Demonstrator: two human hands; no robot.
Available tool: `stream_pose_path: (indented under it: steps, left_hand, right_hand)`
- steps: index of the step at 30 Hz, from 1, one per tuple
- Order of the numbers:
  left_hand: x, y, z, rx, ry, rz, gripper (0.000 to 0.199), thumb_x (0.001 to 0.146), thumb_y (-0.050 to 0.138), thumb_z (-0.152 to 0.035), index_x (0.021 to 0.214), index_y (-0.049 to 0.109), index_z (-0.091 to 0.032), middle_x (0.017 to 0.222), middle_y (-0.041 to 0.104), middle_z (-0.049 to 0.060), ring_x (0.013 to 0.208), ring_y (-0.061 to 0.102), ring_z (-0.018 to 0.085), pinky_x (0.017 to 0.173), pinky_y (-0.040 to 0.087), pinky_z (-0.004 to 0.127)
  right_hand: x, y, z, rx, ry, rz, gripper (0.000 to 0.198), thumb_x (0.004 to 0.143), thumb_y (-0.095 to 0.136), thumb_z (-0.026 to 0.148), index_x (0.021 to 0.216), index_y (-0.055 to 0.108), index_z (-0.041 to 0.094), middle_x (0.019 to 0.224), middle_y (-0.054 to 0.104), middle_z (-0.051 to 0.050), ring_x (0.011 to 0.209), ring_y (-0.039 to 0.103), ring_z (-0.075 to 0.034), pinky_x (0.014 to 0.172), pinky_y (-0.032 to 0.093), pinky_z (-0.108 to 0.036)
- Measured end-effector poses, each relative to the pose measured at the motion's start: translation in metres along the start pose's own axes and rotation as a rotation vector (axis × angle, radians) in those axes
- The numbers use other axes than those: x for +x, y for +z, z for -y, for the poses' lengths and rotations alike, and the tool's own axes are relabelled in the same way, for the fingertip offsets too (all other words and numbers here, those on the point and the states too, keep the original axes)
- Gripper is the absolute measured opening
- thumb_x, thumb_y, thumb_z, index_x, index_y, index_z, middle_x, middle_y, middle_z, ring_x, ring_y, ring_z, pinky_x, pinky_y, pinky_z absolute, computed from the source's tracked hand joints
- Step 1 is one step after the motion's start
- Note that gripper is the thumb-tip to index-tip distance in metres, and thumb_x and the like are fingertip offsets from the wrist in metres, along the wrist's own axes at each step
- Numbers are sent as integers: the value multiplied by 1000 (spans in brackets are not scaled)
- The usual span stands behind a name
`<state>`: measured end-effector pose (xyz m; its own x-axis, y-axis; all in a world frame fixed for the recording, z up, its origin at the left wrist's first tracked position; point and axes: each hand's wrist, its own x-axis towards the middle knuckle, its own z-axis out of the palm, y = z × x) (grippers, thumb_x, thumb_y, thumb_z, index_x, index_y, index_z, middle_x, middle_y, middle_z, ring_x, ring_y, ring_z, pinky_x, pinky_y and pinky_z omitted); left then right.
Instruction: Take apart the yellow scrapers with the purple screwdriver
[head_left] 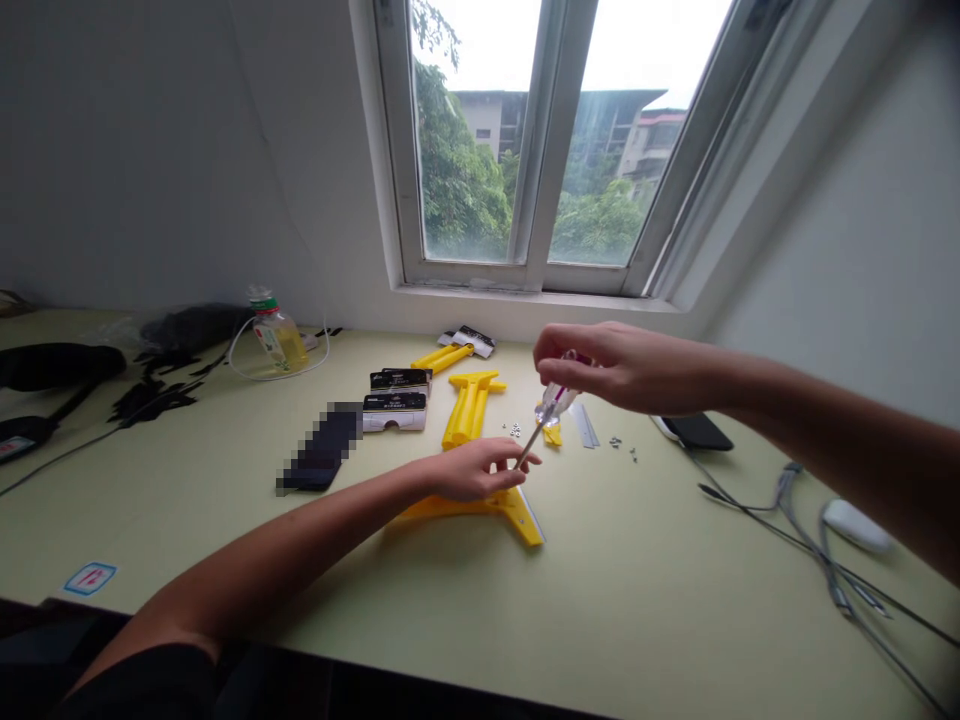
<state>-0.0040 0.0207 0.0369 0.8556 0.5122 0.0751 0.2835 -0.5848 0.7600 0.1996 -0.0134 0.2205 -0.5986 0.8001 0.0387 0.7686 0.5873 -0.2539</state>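
Note:
My right hand (600, 366) is closed round the clear handle of a screwdriver (555, 400). Its metal shaft slants down and left to the fingers of my left hand (480, 470), where the tip is hidden. Under the left hand lies a yellow T-shaped scraper (519, 515) with a thin blade along its head. My left fingers are curled over the scraper's head, holding it against the table. Just beyond are more yellow scraper handles (466, 410), small screws (515, 430), a small yellow piece (552, 436) and flat metal blades (585, 427).
Black-and-white packets (394, 410) and a dark phone (322, 455) are left of the handles. Farther left stands a bottle of yellow liquid (277, 335). Grey cables (817, 545), a white mouse (857, 525) and a black device (703, 432) lie at right. The window (540, 275) is behind the table.

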Motion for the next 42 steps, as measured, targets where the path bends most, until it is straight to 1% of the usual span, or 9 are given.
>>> stream_pose_path:
  steps: [6, 9, 13, 17, 25, 29, 32, 37, 42]
  left_hand:
    - [6, 14, 15, -188, -70, 11, 23, 97, 48, -27, 107, 65, -15, 95, 70, 6, 88, 63, 13, 83, 49, 25]
    - [4, 16, 14, -224, -49, -10, 21, 95, 52, -26, 105, 66, -14, 92, 70, 6, 86, 64, 13, 81, 49, 25]
    - [3, 14, 12, -226, -52, -85, 13, 90, 58, -22, 93, 66, -13, 87, 69, 4, 80, 63, 12, 75, 49, 23]
    - [3, 14, 15, -225, -55, -130, 8, 87, 62, -21, 87, 65, -14, 81, 66, 1, 73, 60, 10, 72, 48, 22]
    - [4, 15, 21, -126, -40, -166, 12, 85, 66, -26, 84, 68, -14, 78, 66, 1, 69, 55, 10, 69, 46, 21]
    - [4, 16, 21, -163, -48, -166, 15, 85, 65, -28, 90, 68, -14, 83, 67, 1, 69, 55, 9, 70, 46, 21]
    - [4, 15, 20, -197, -47, -142, 15, 87, 63, -27, 91, 68, -14, 85, 68, 2, 72, 58, 10, 72, 47, 21]
    - [5, 16, 20, -171, -46, -165, 13, 84, 66, -28, 81, 66, -15, 77, 65, 0, 69, 55, 10, 70, 46, 21]
    - [5, 17, 21, -107, -46, -175, 16, 82, 70, -30, 81, 66, -15, 73, 61, -2, 66, 51, 9, 67, 44, 20]
  right_hand:
    - [5, 10, -18, -361, 149, -218, 41, 91, 42, 57, 80, 61, 23, 49, 51, -2, 45, 44, -15, 49, 29, -30]
    - [0, 1, -18, -210, -21, -82, 25, 88, 50, 45, 97, 64, 26, 72, 66, -4, 59, 55, -17, 52, 37, -30]
    - [-1, -8, -8, -99, -72, -25, 39, 83, 57, 46, 118, 58, 28, 89, 69, -5, 69, 61, -20, 55, 41, -30]
    - [9, -2, 0, -254, 133, -82, 38, 87, 48, 58, 91, 66, 25, 59, 60, -3, 49, 51, -17, 49, 32, -31]
    - [23, -4, 5, -357, 100, -200, 43, 90, 46, 54, 69, 68, 24, 51, 55, -2, 53, 52, -16, 57, 36, -33]
    - [20, -17, 9, -225, -99, -21, 31, 87, 50, 44, 103, 69, 26, 86, 70, -5, 72, 62, -19, 65, 43, -33]
    - [19, -22, 11, -147, -68, 58, 44, 84, 52, 46, 123, 60, 26, 104, 70, -7, 81, 64, -21, 64, 46, -32]
    - [25, -15, 0, -384, 157, 32, 42, 91, 40, 54, 99, 67, 22, 73, 66, -7, 59, 57, -18, 55, 38, -31]
    - [20, -19, 1, -205, 6, 190, 30, 87, 50, 45, 105, 64, 25, 89, 70, -6, 69, 60, -20, 57, 40, -31]
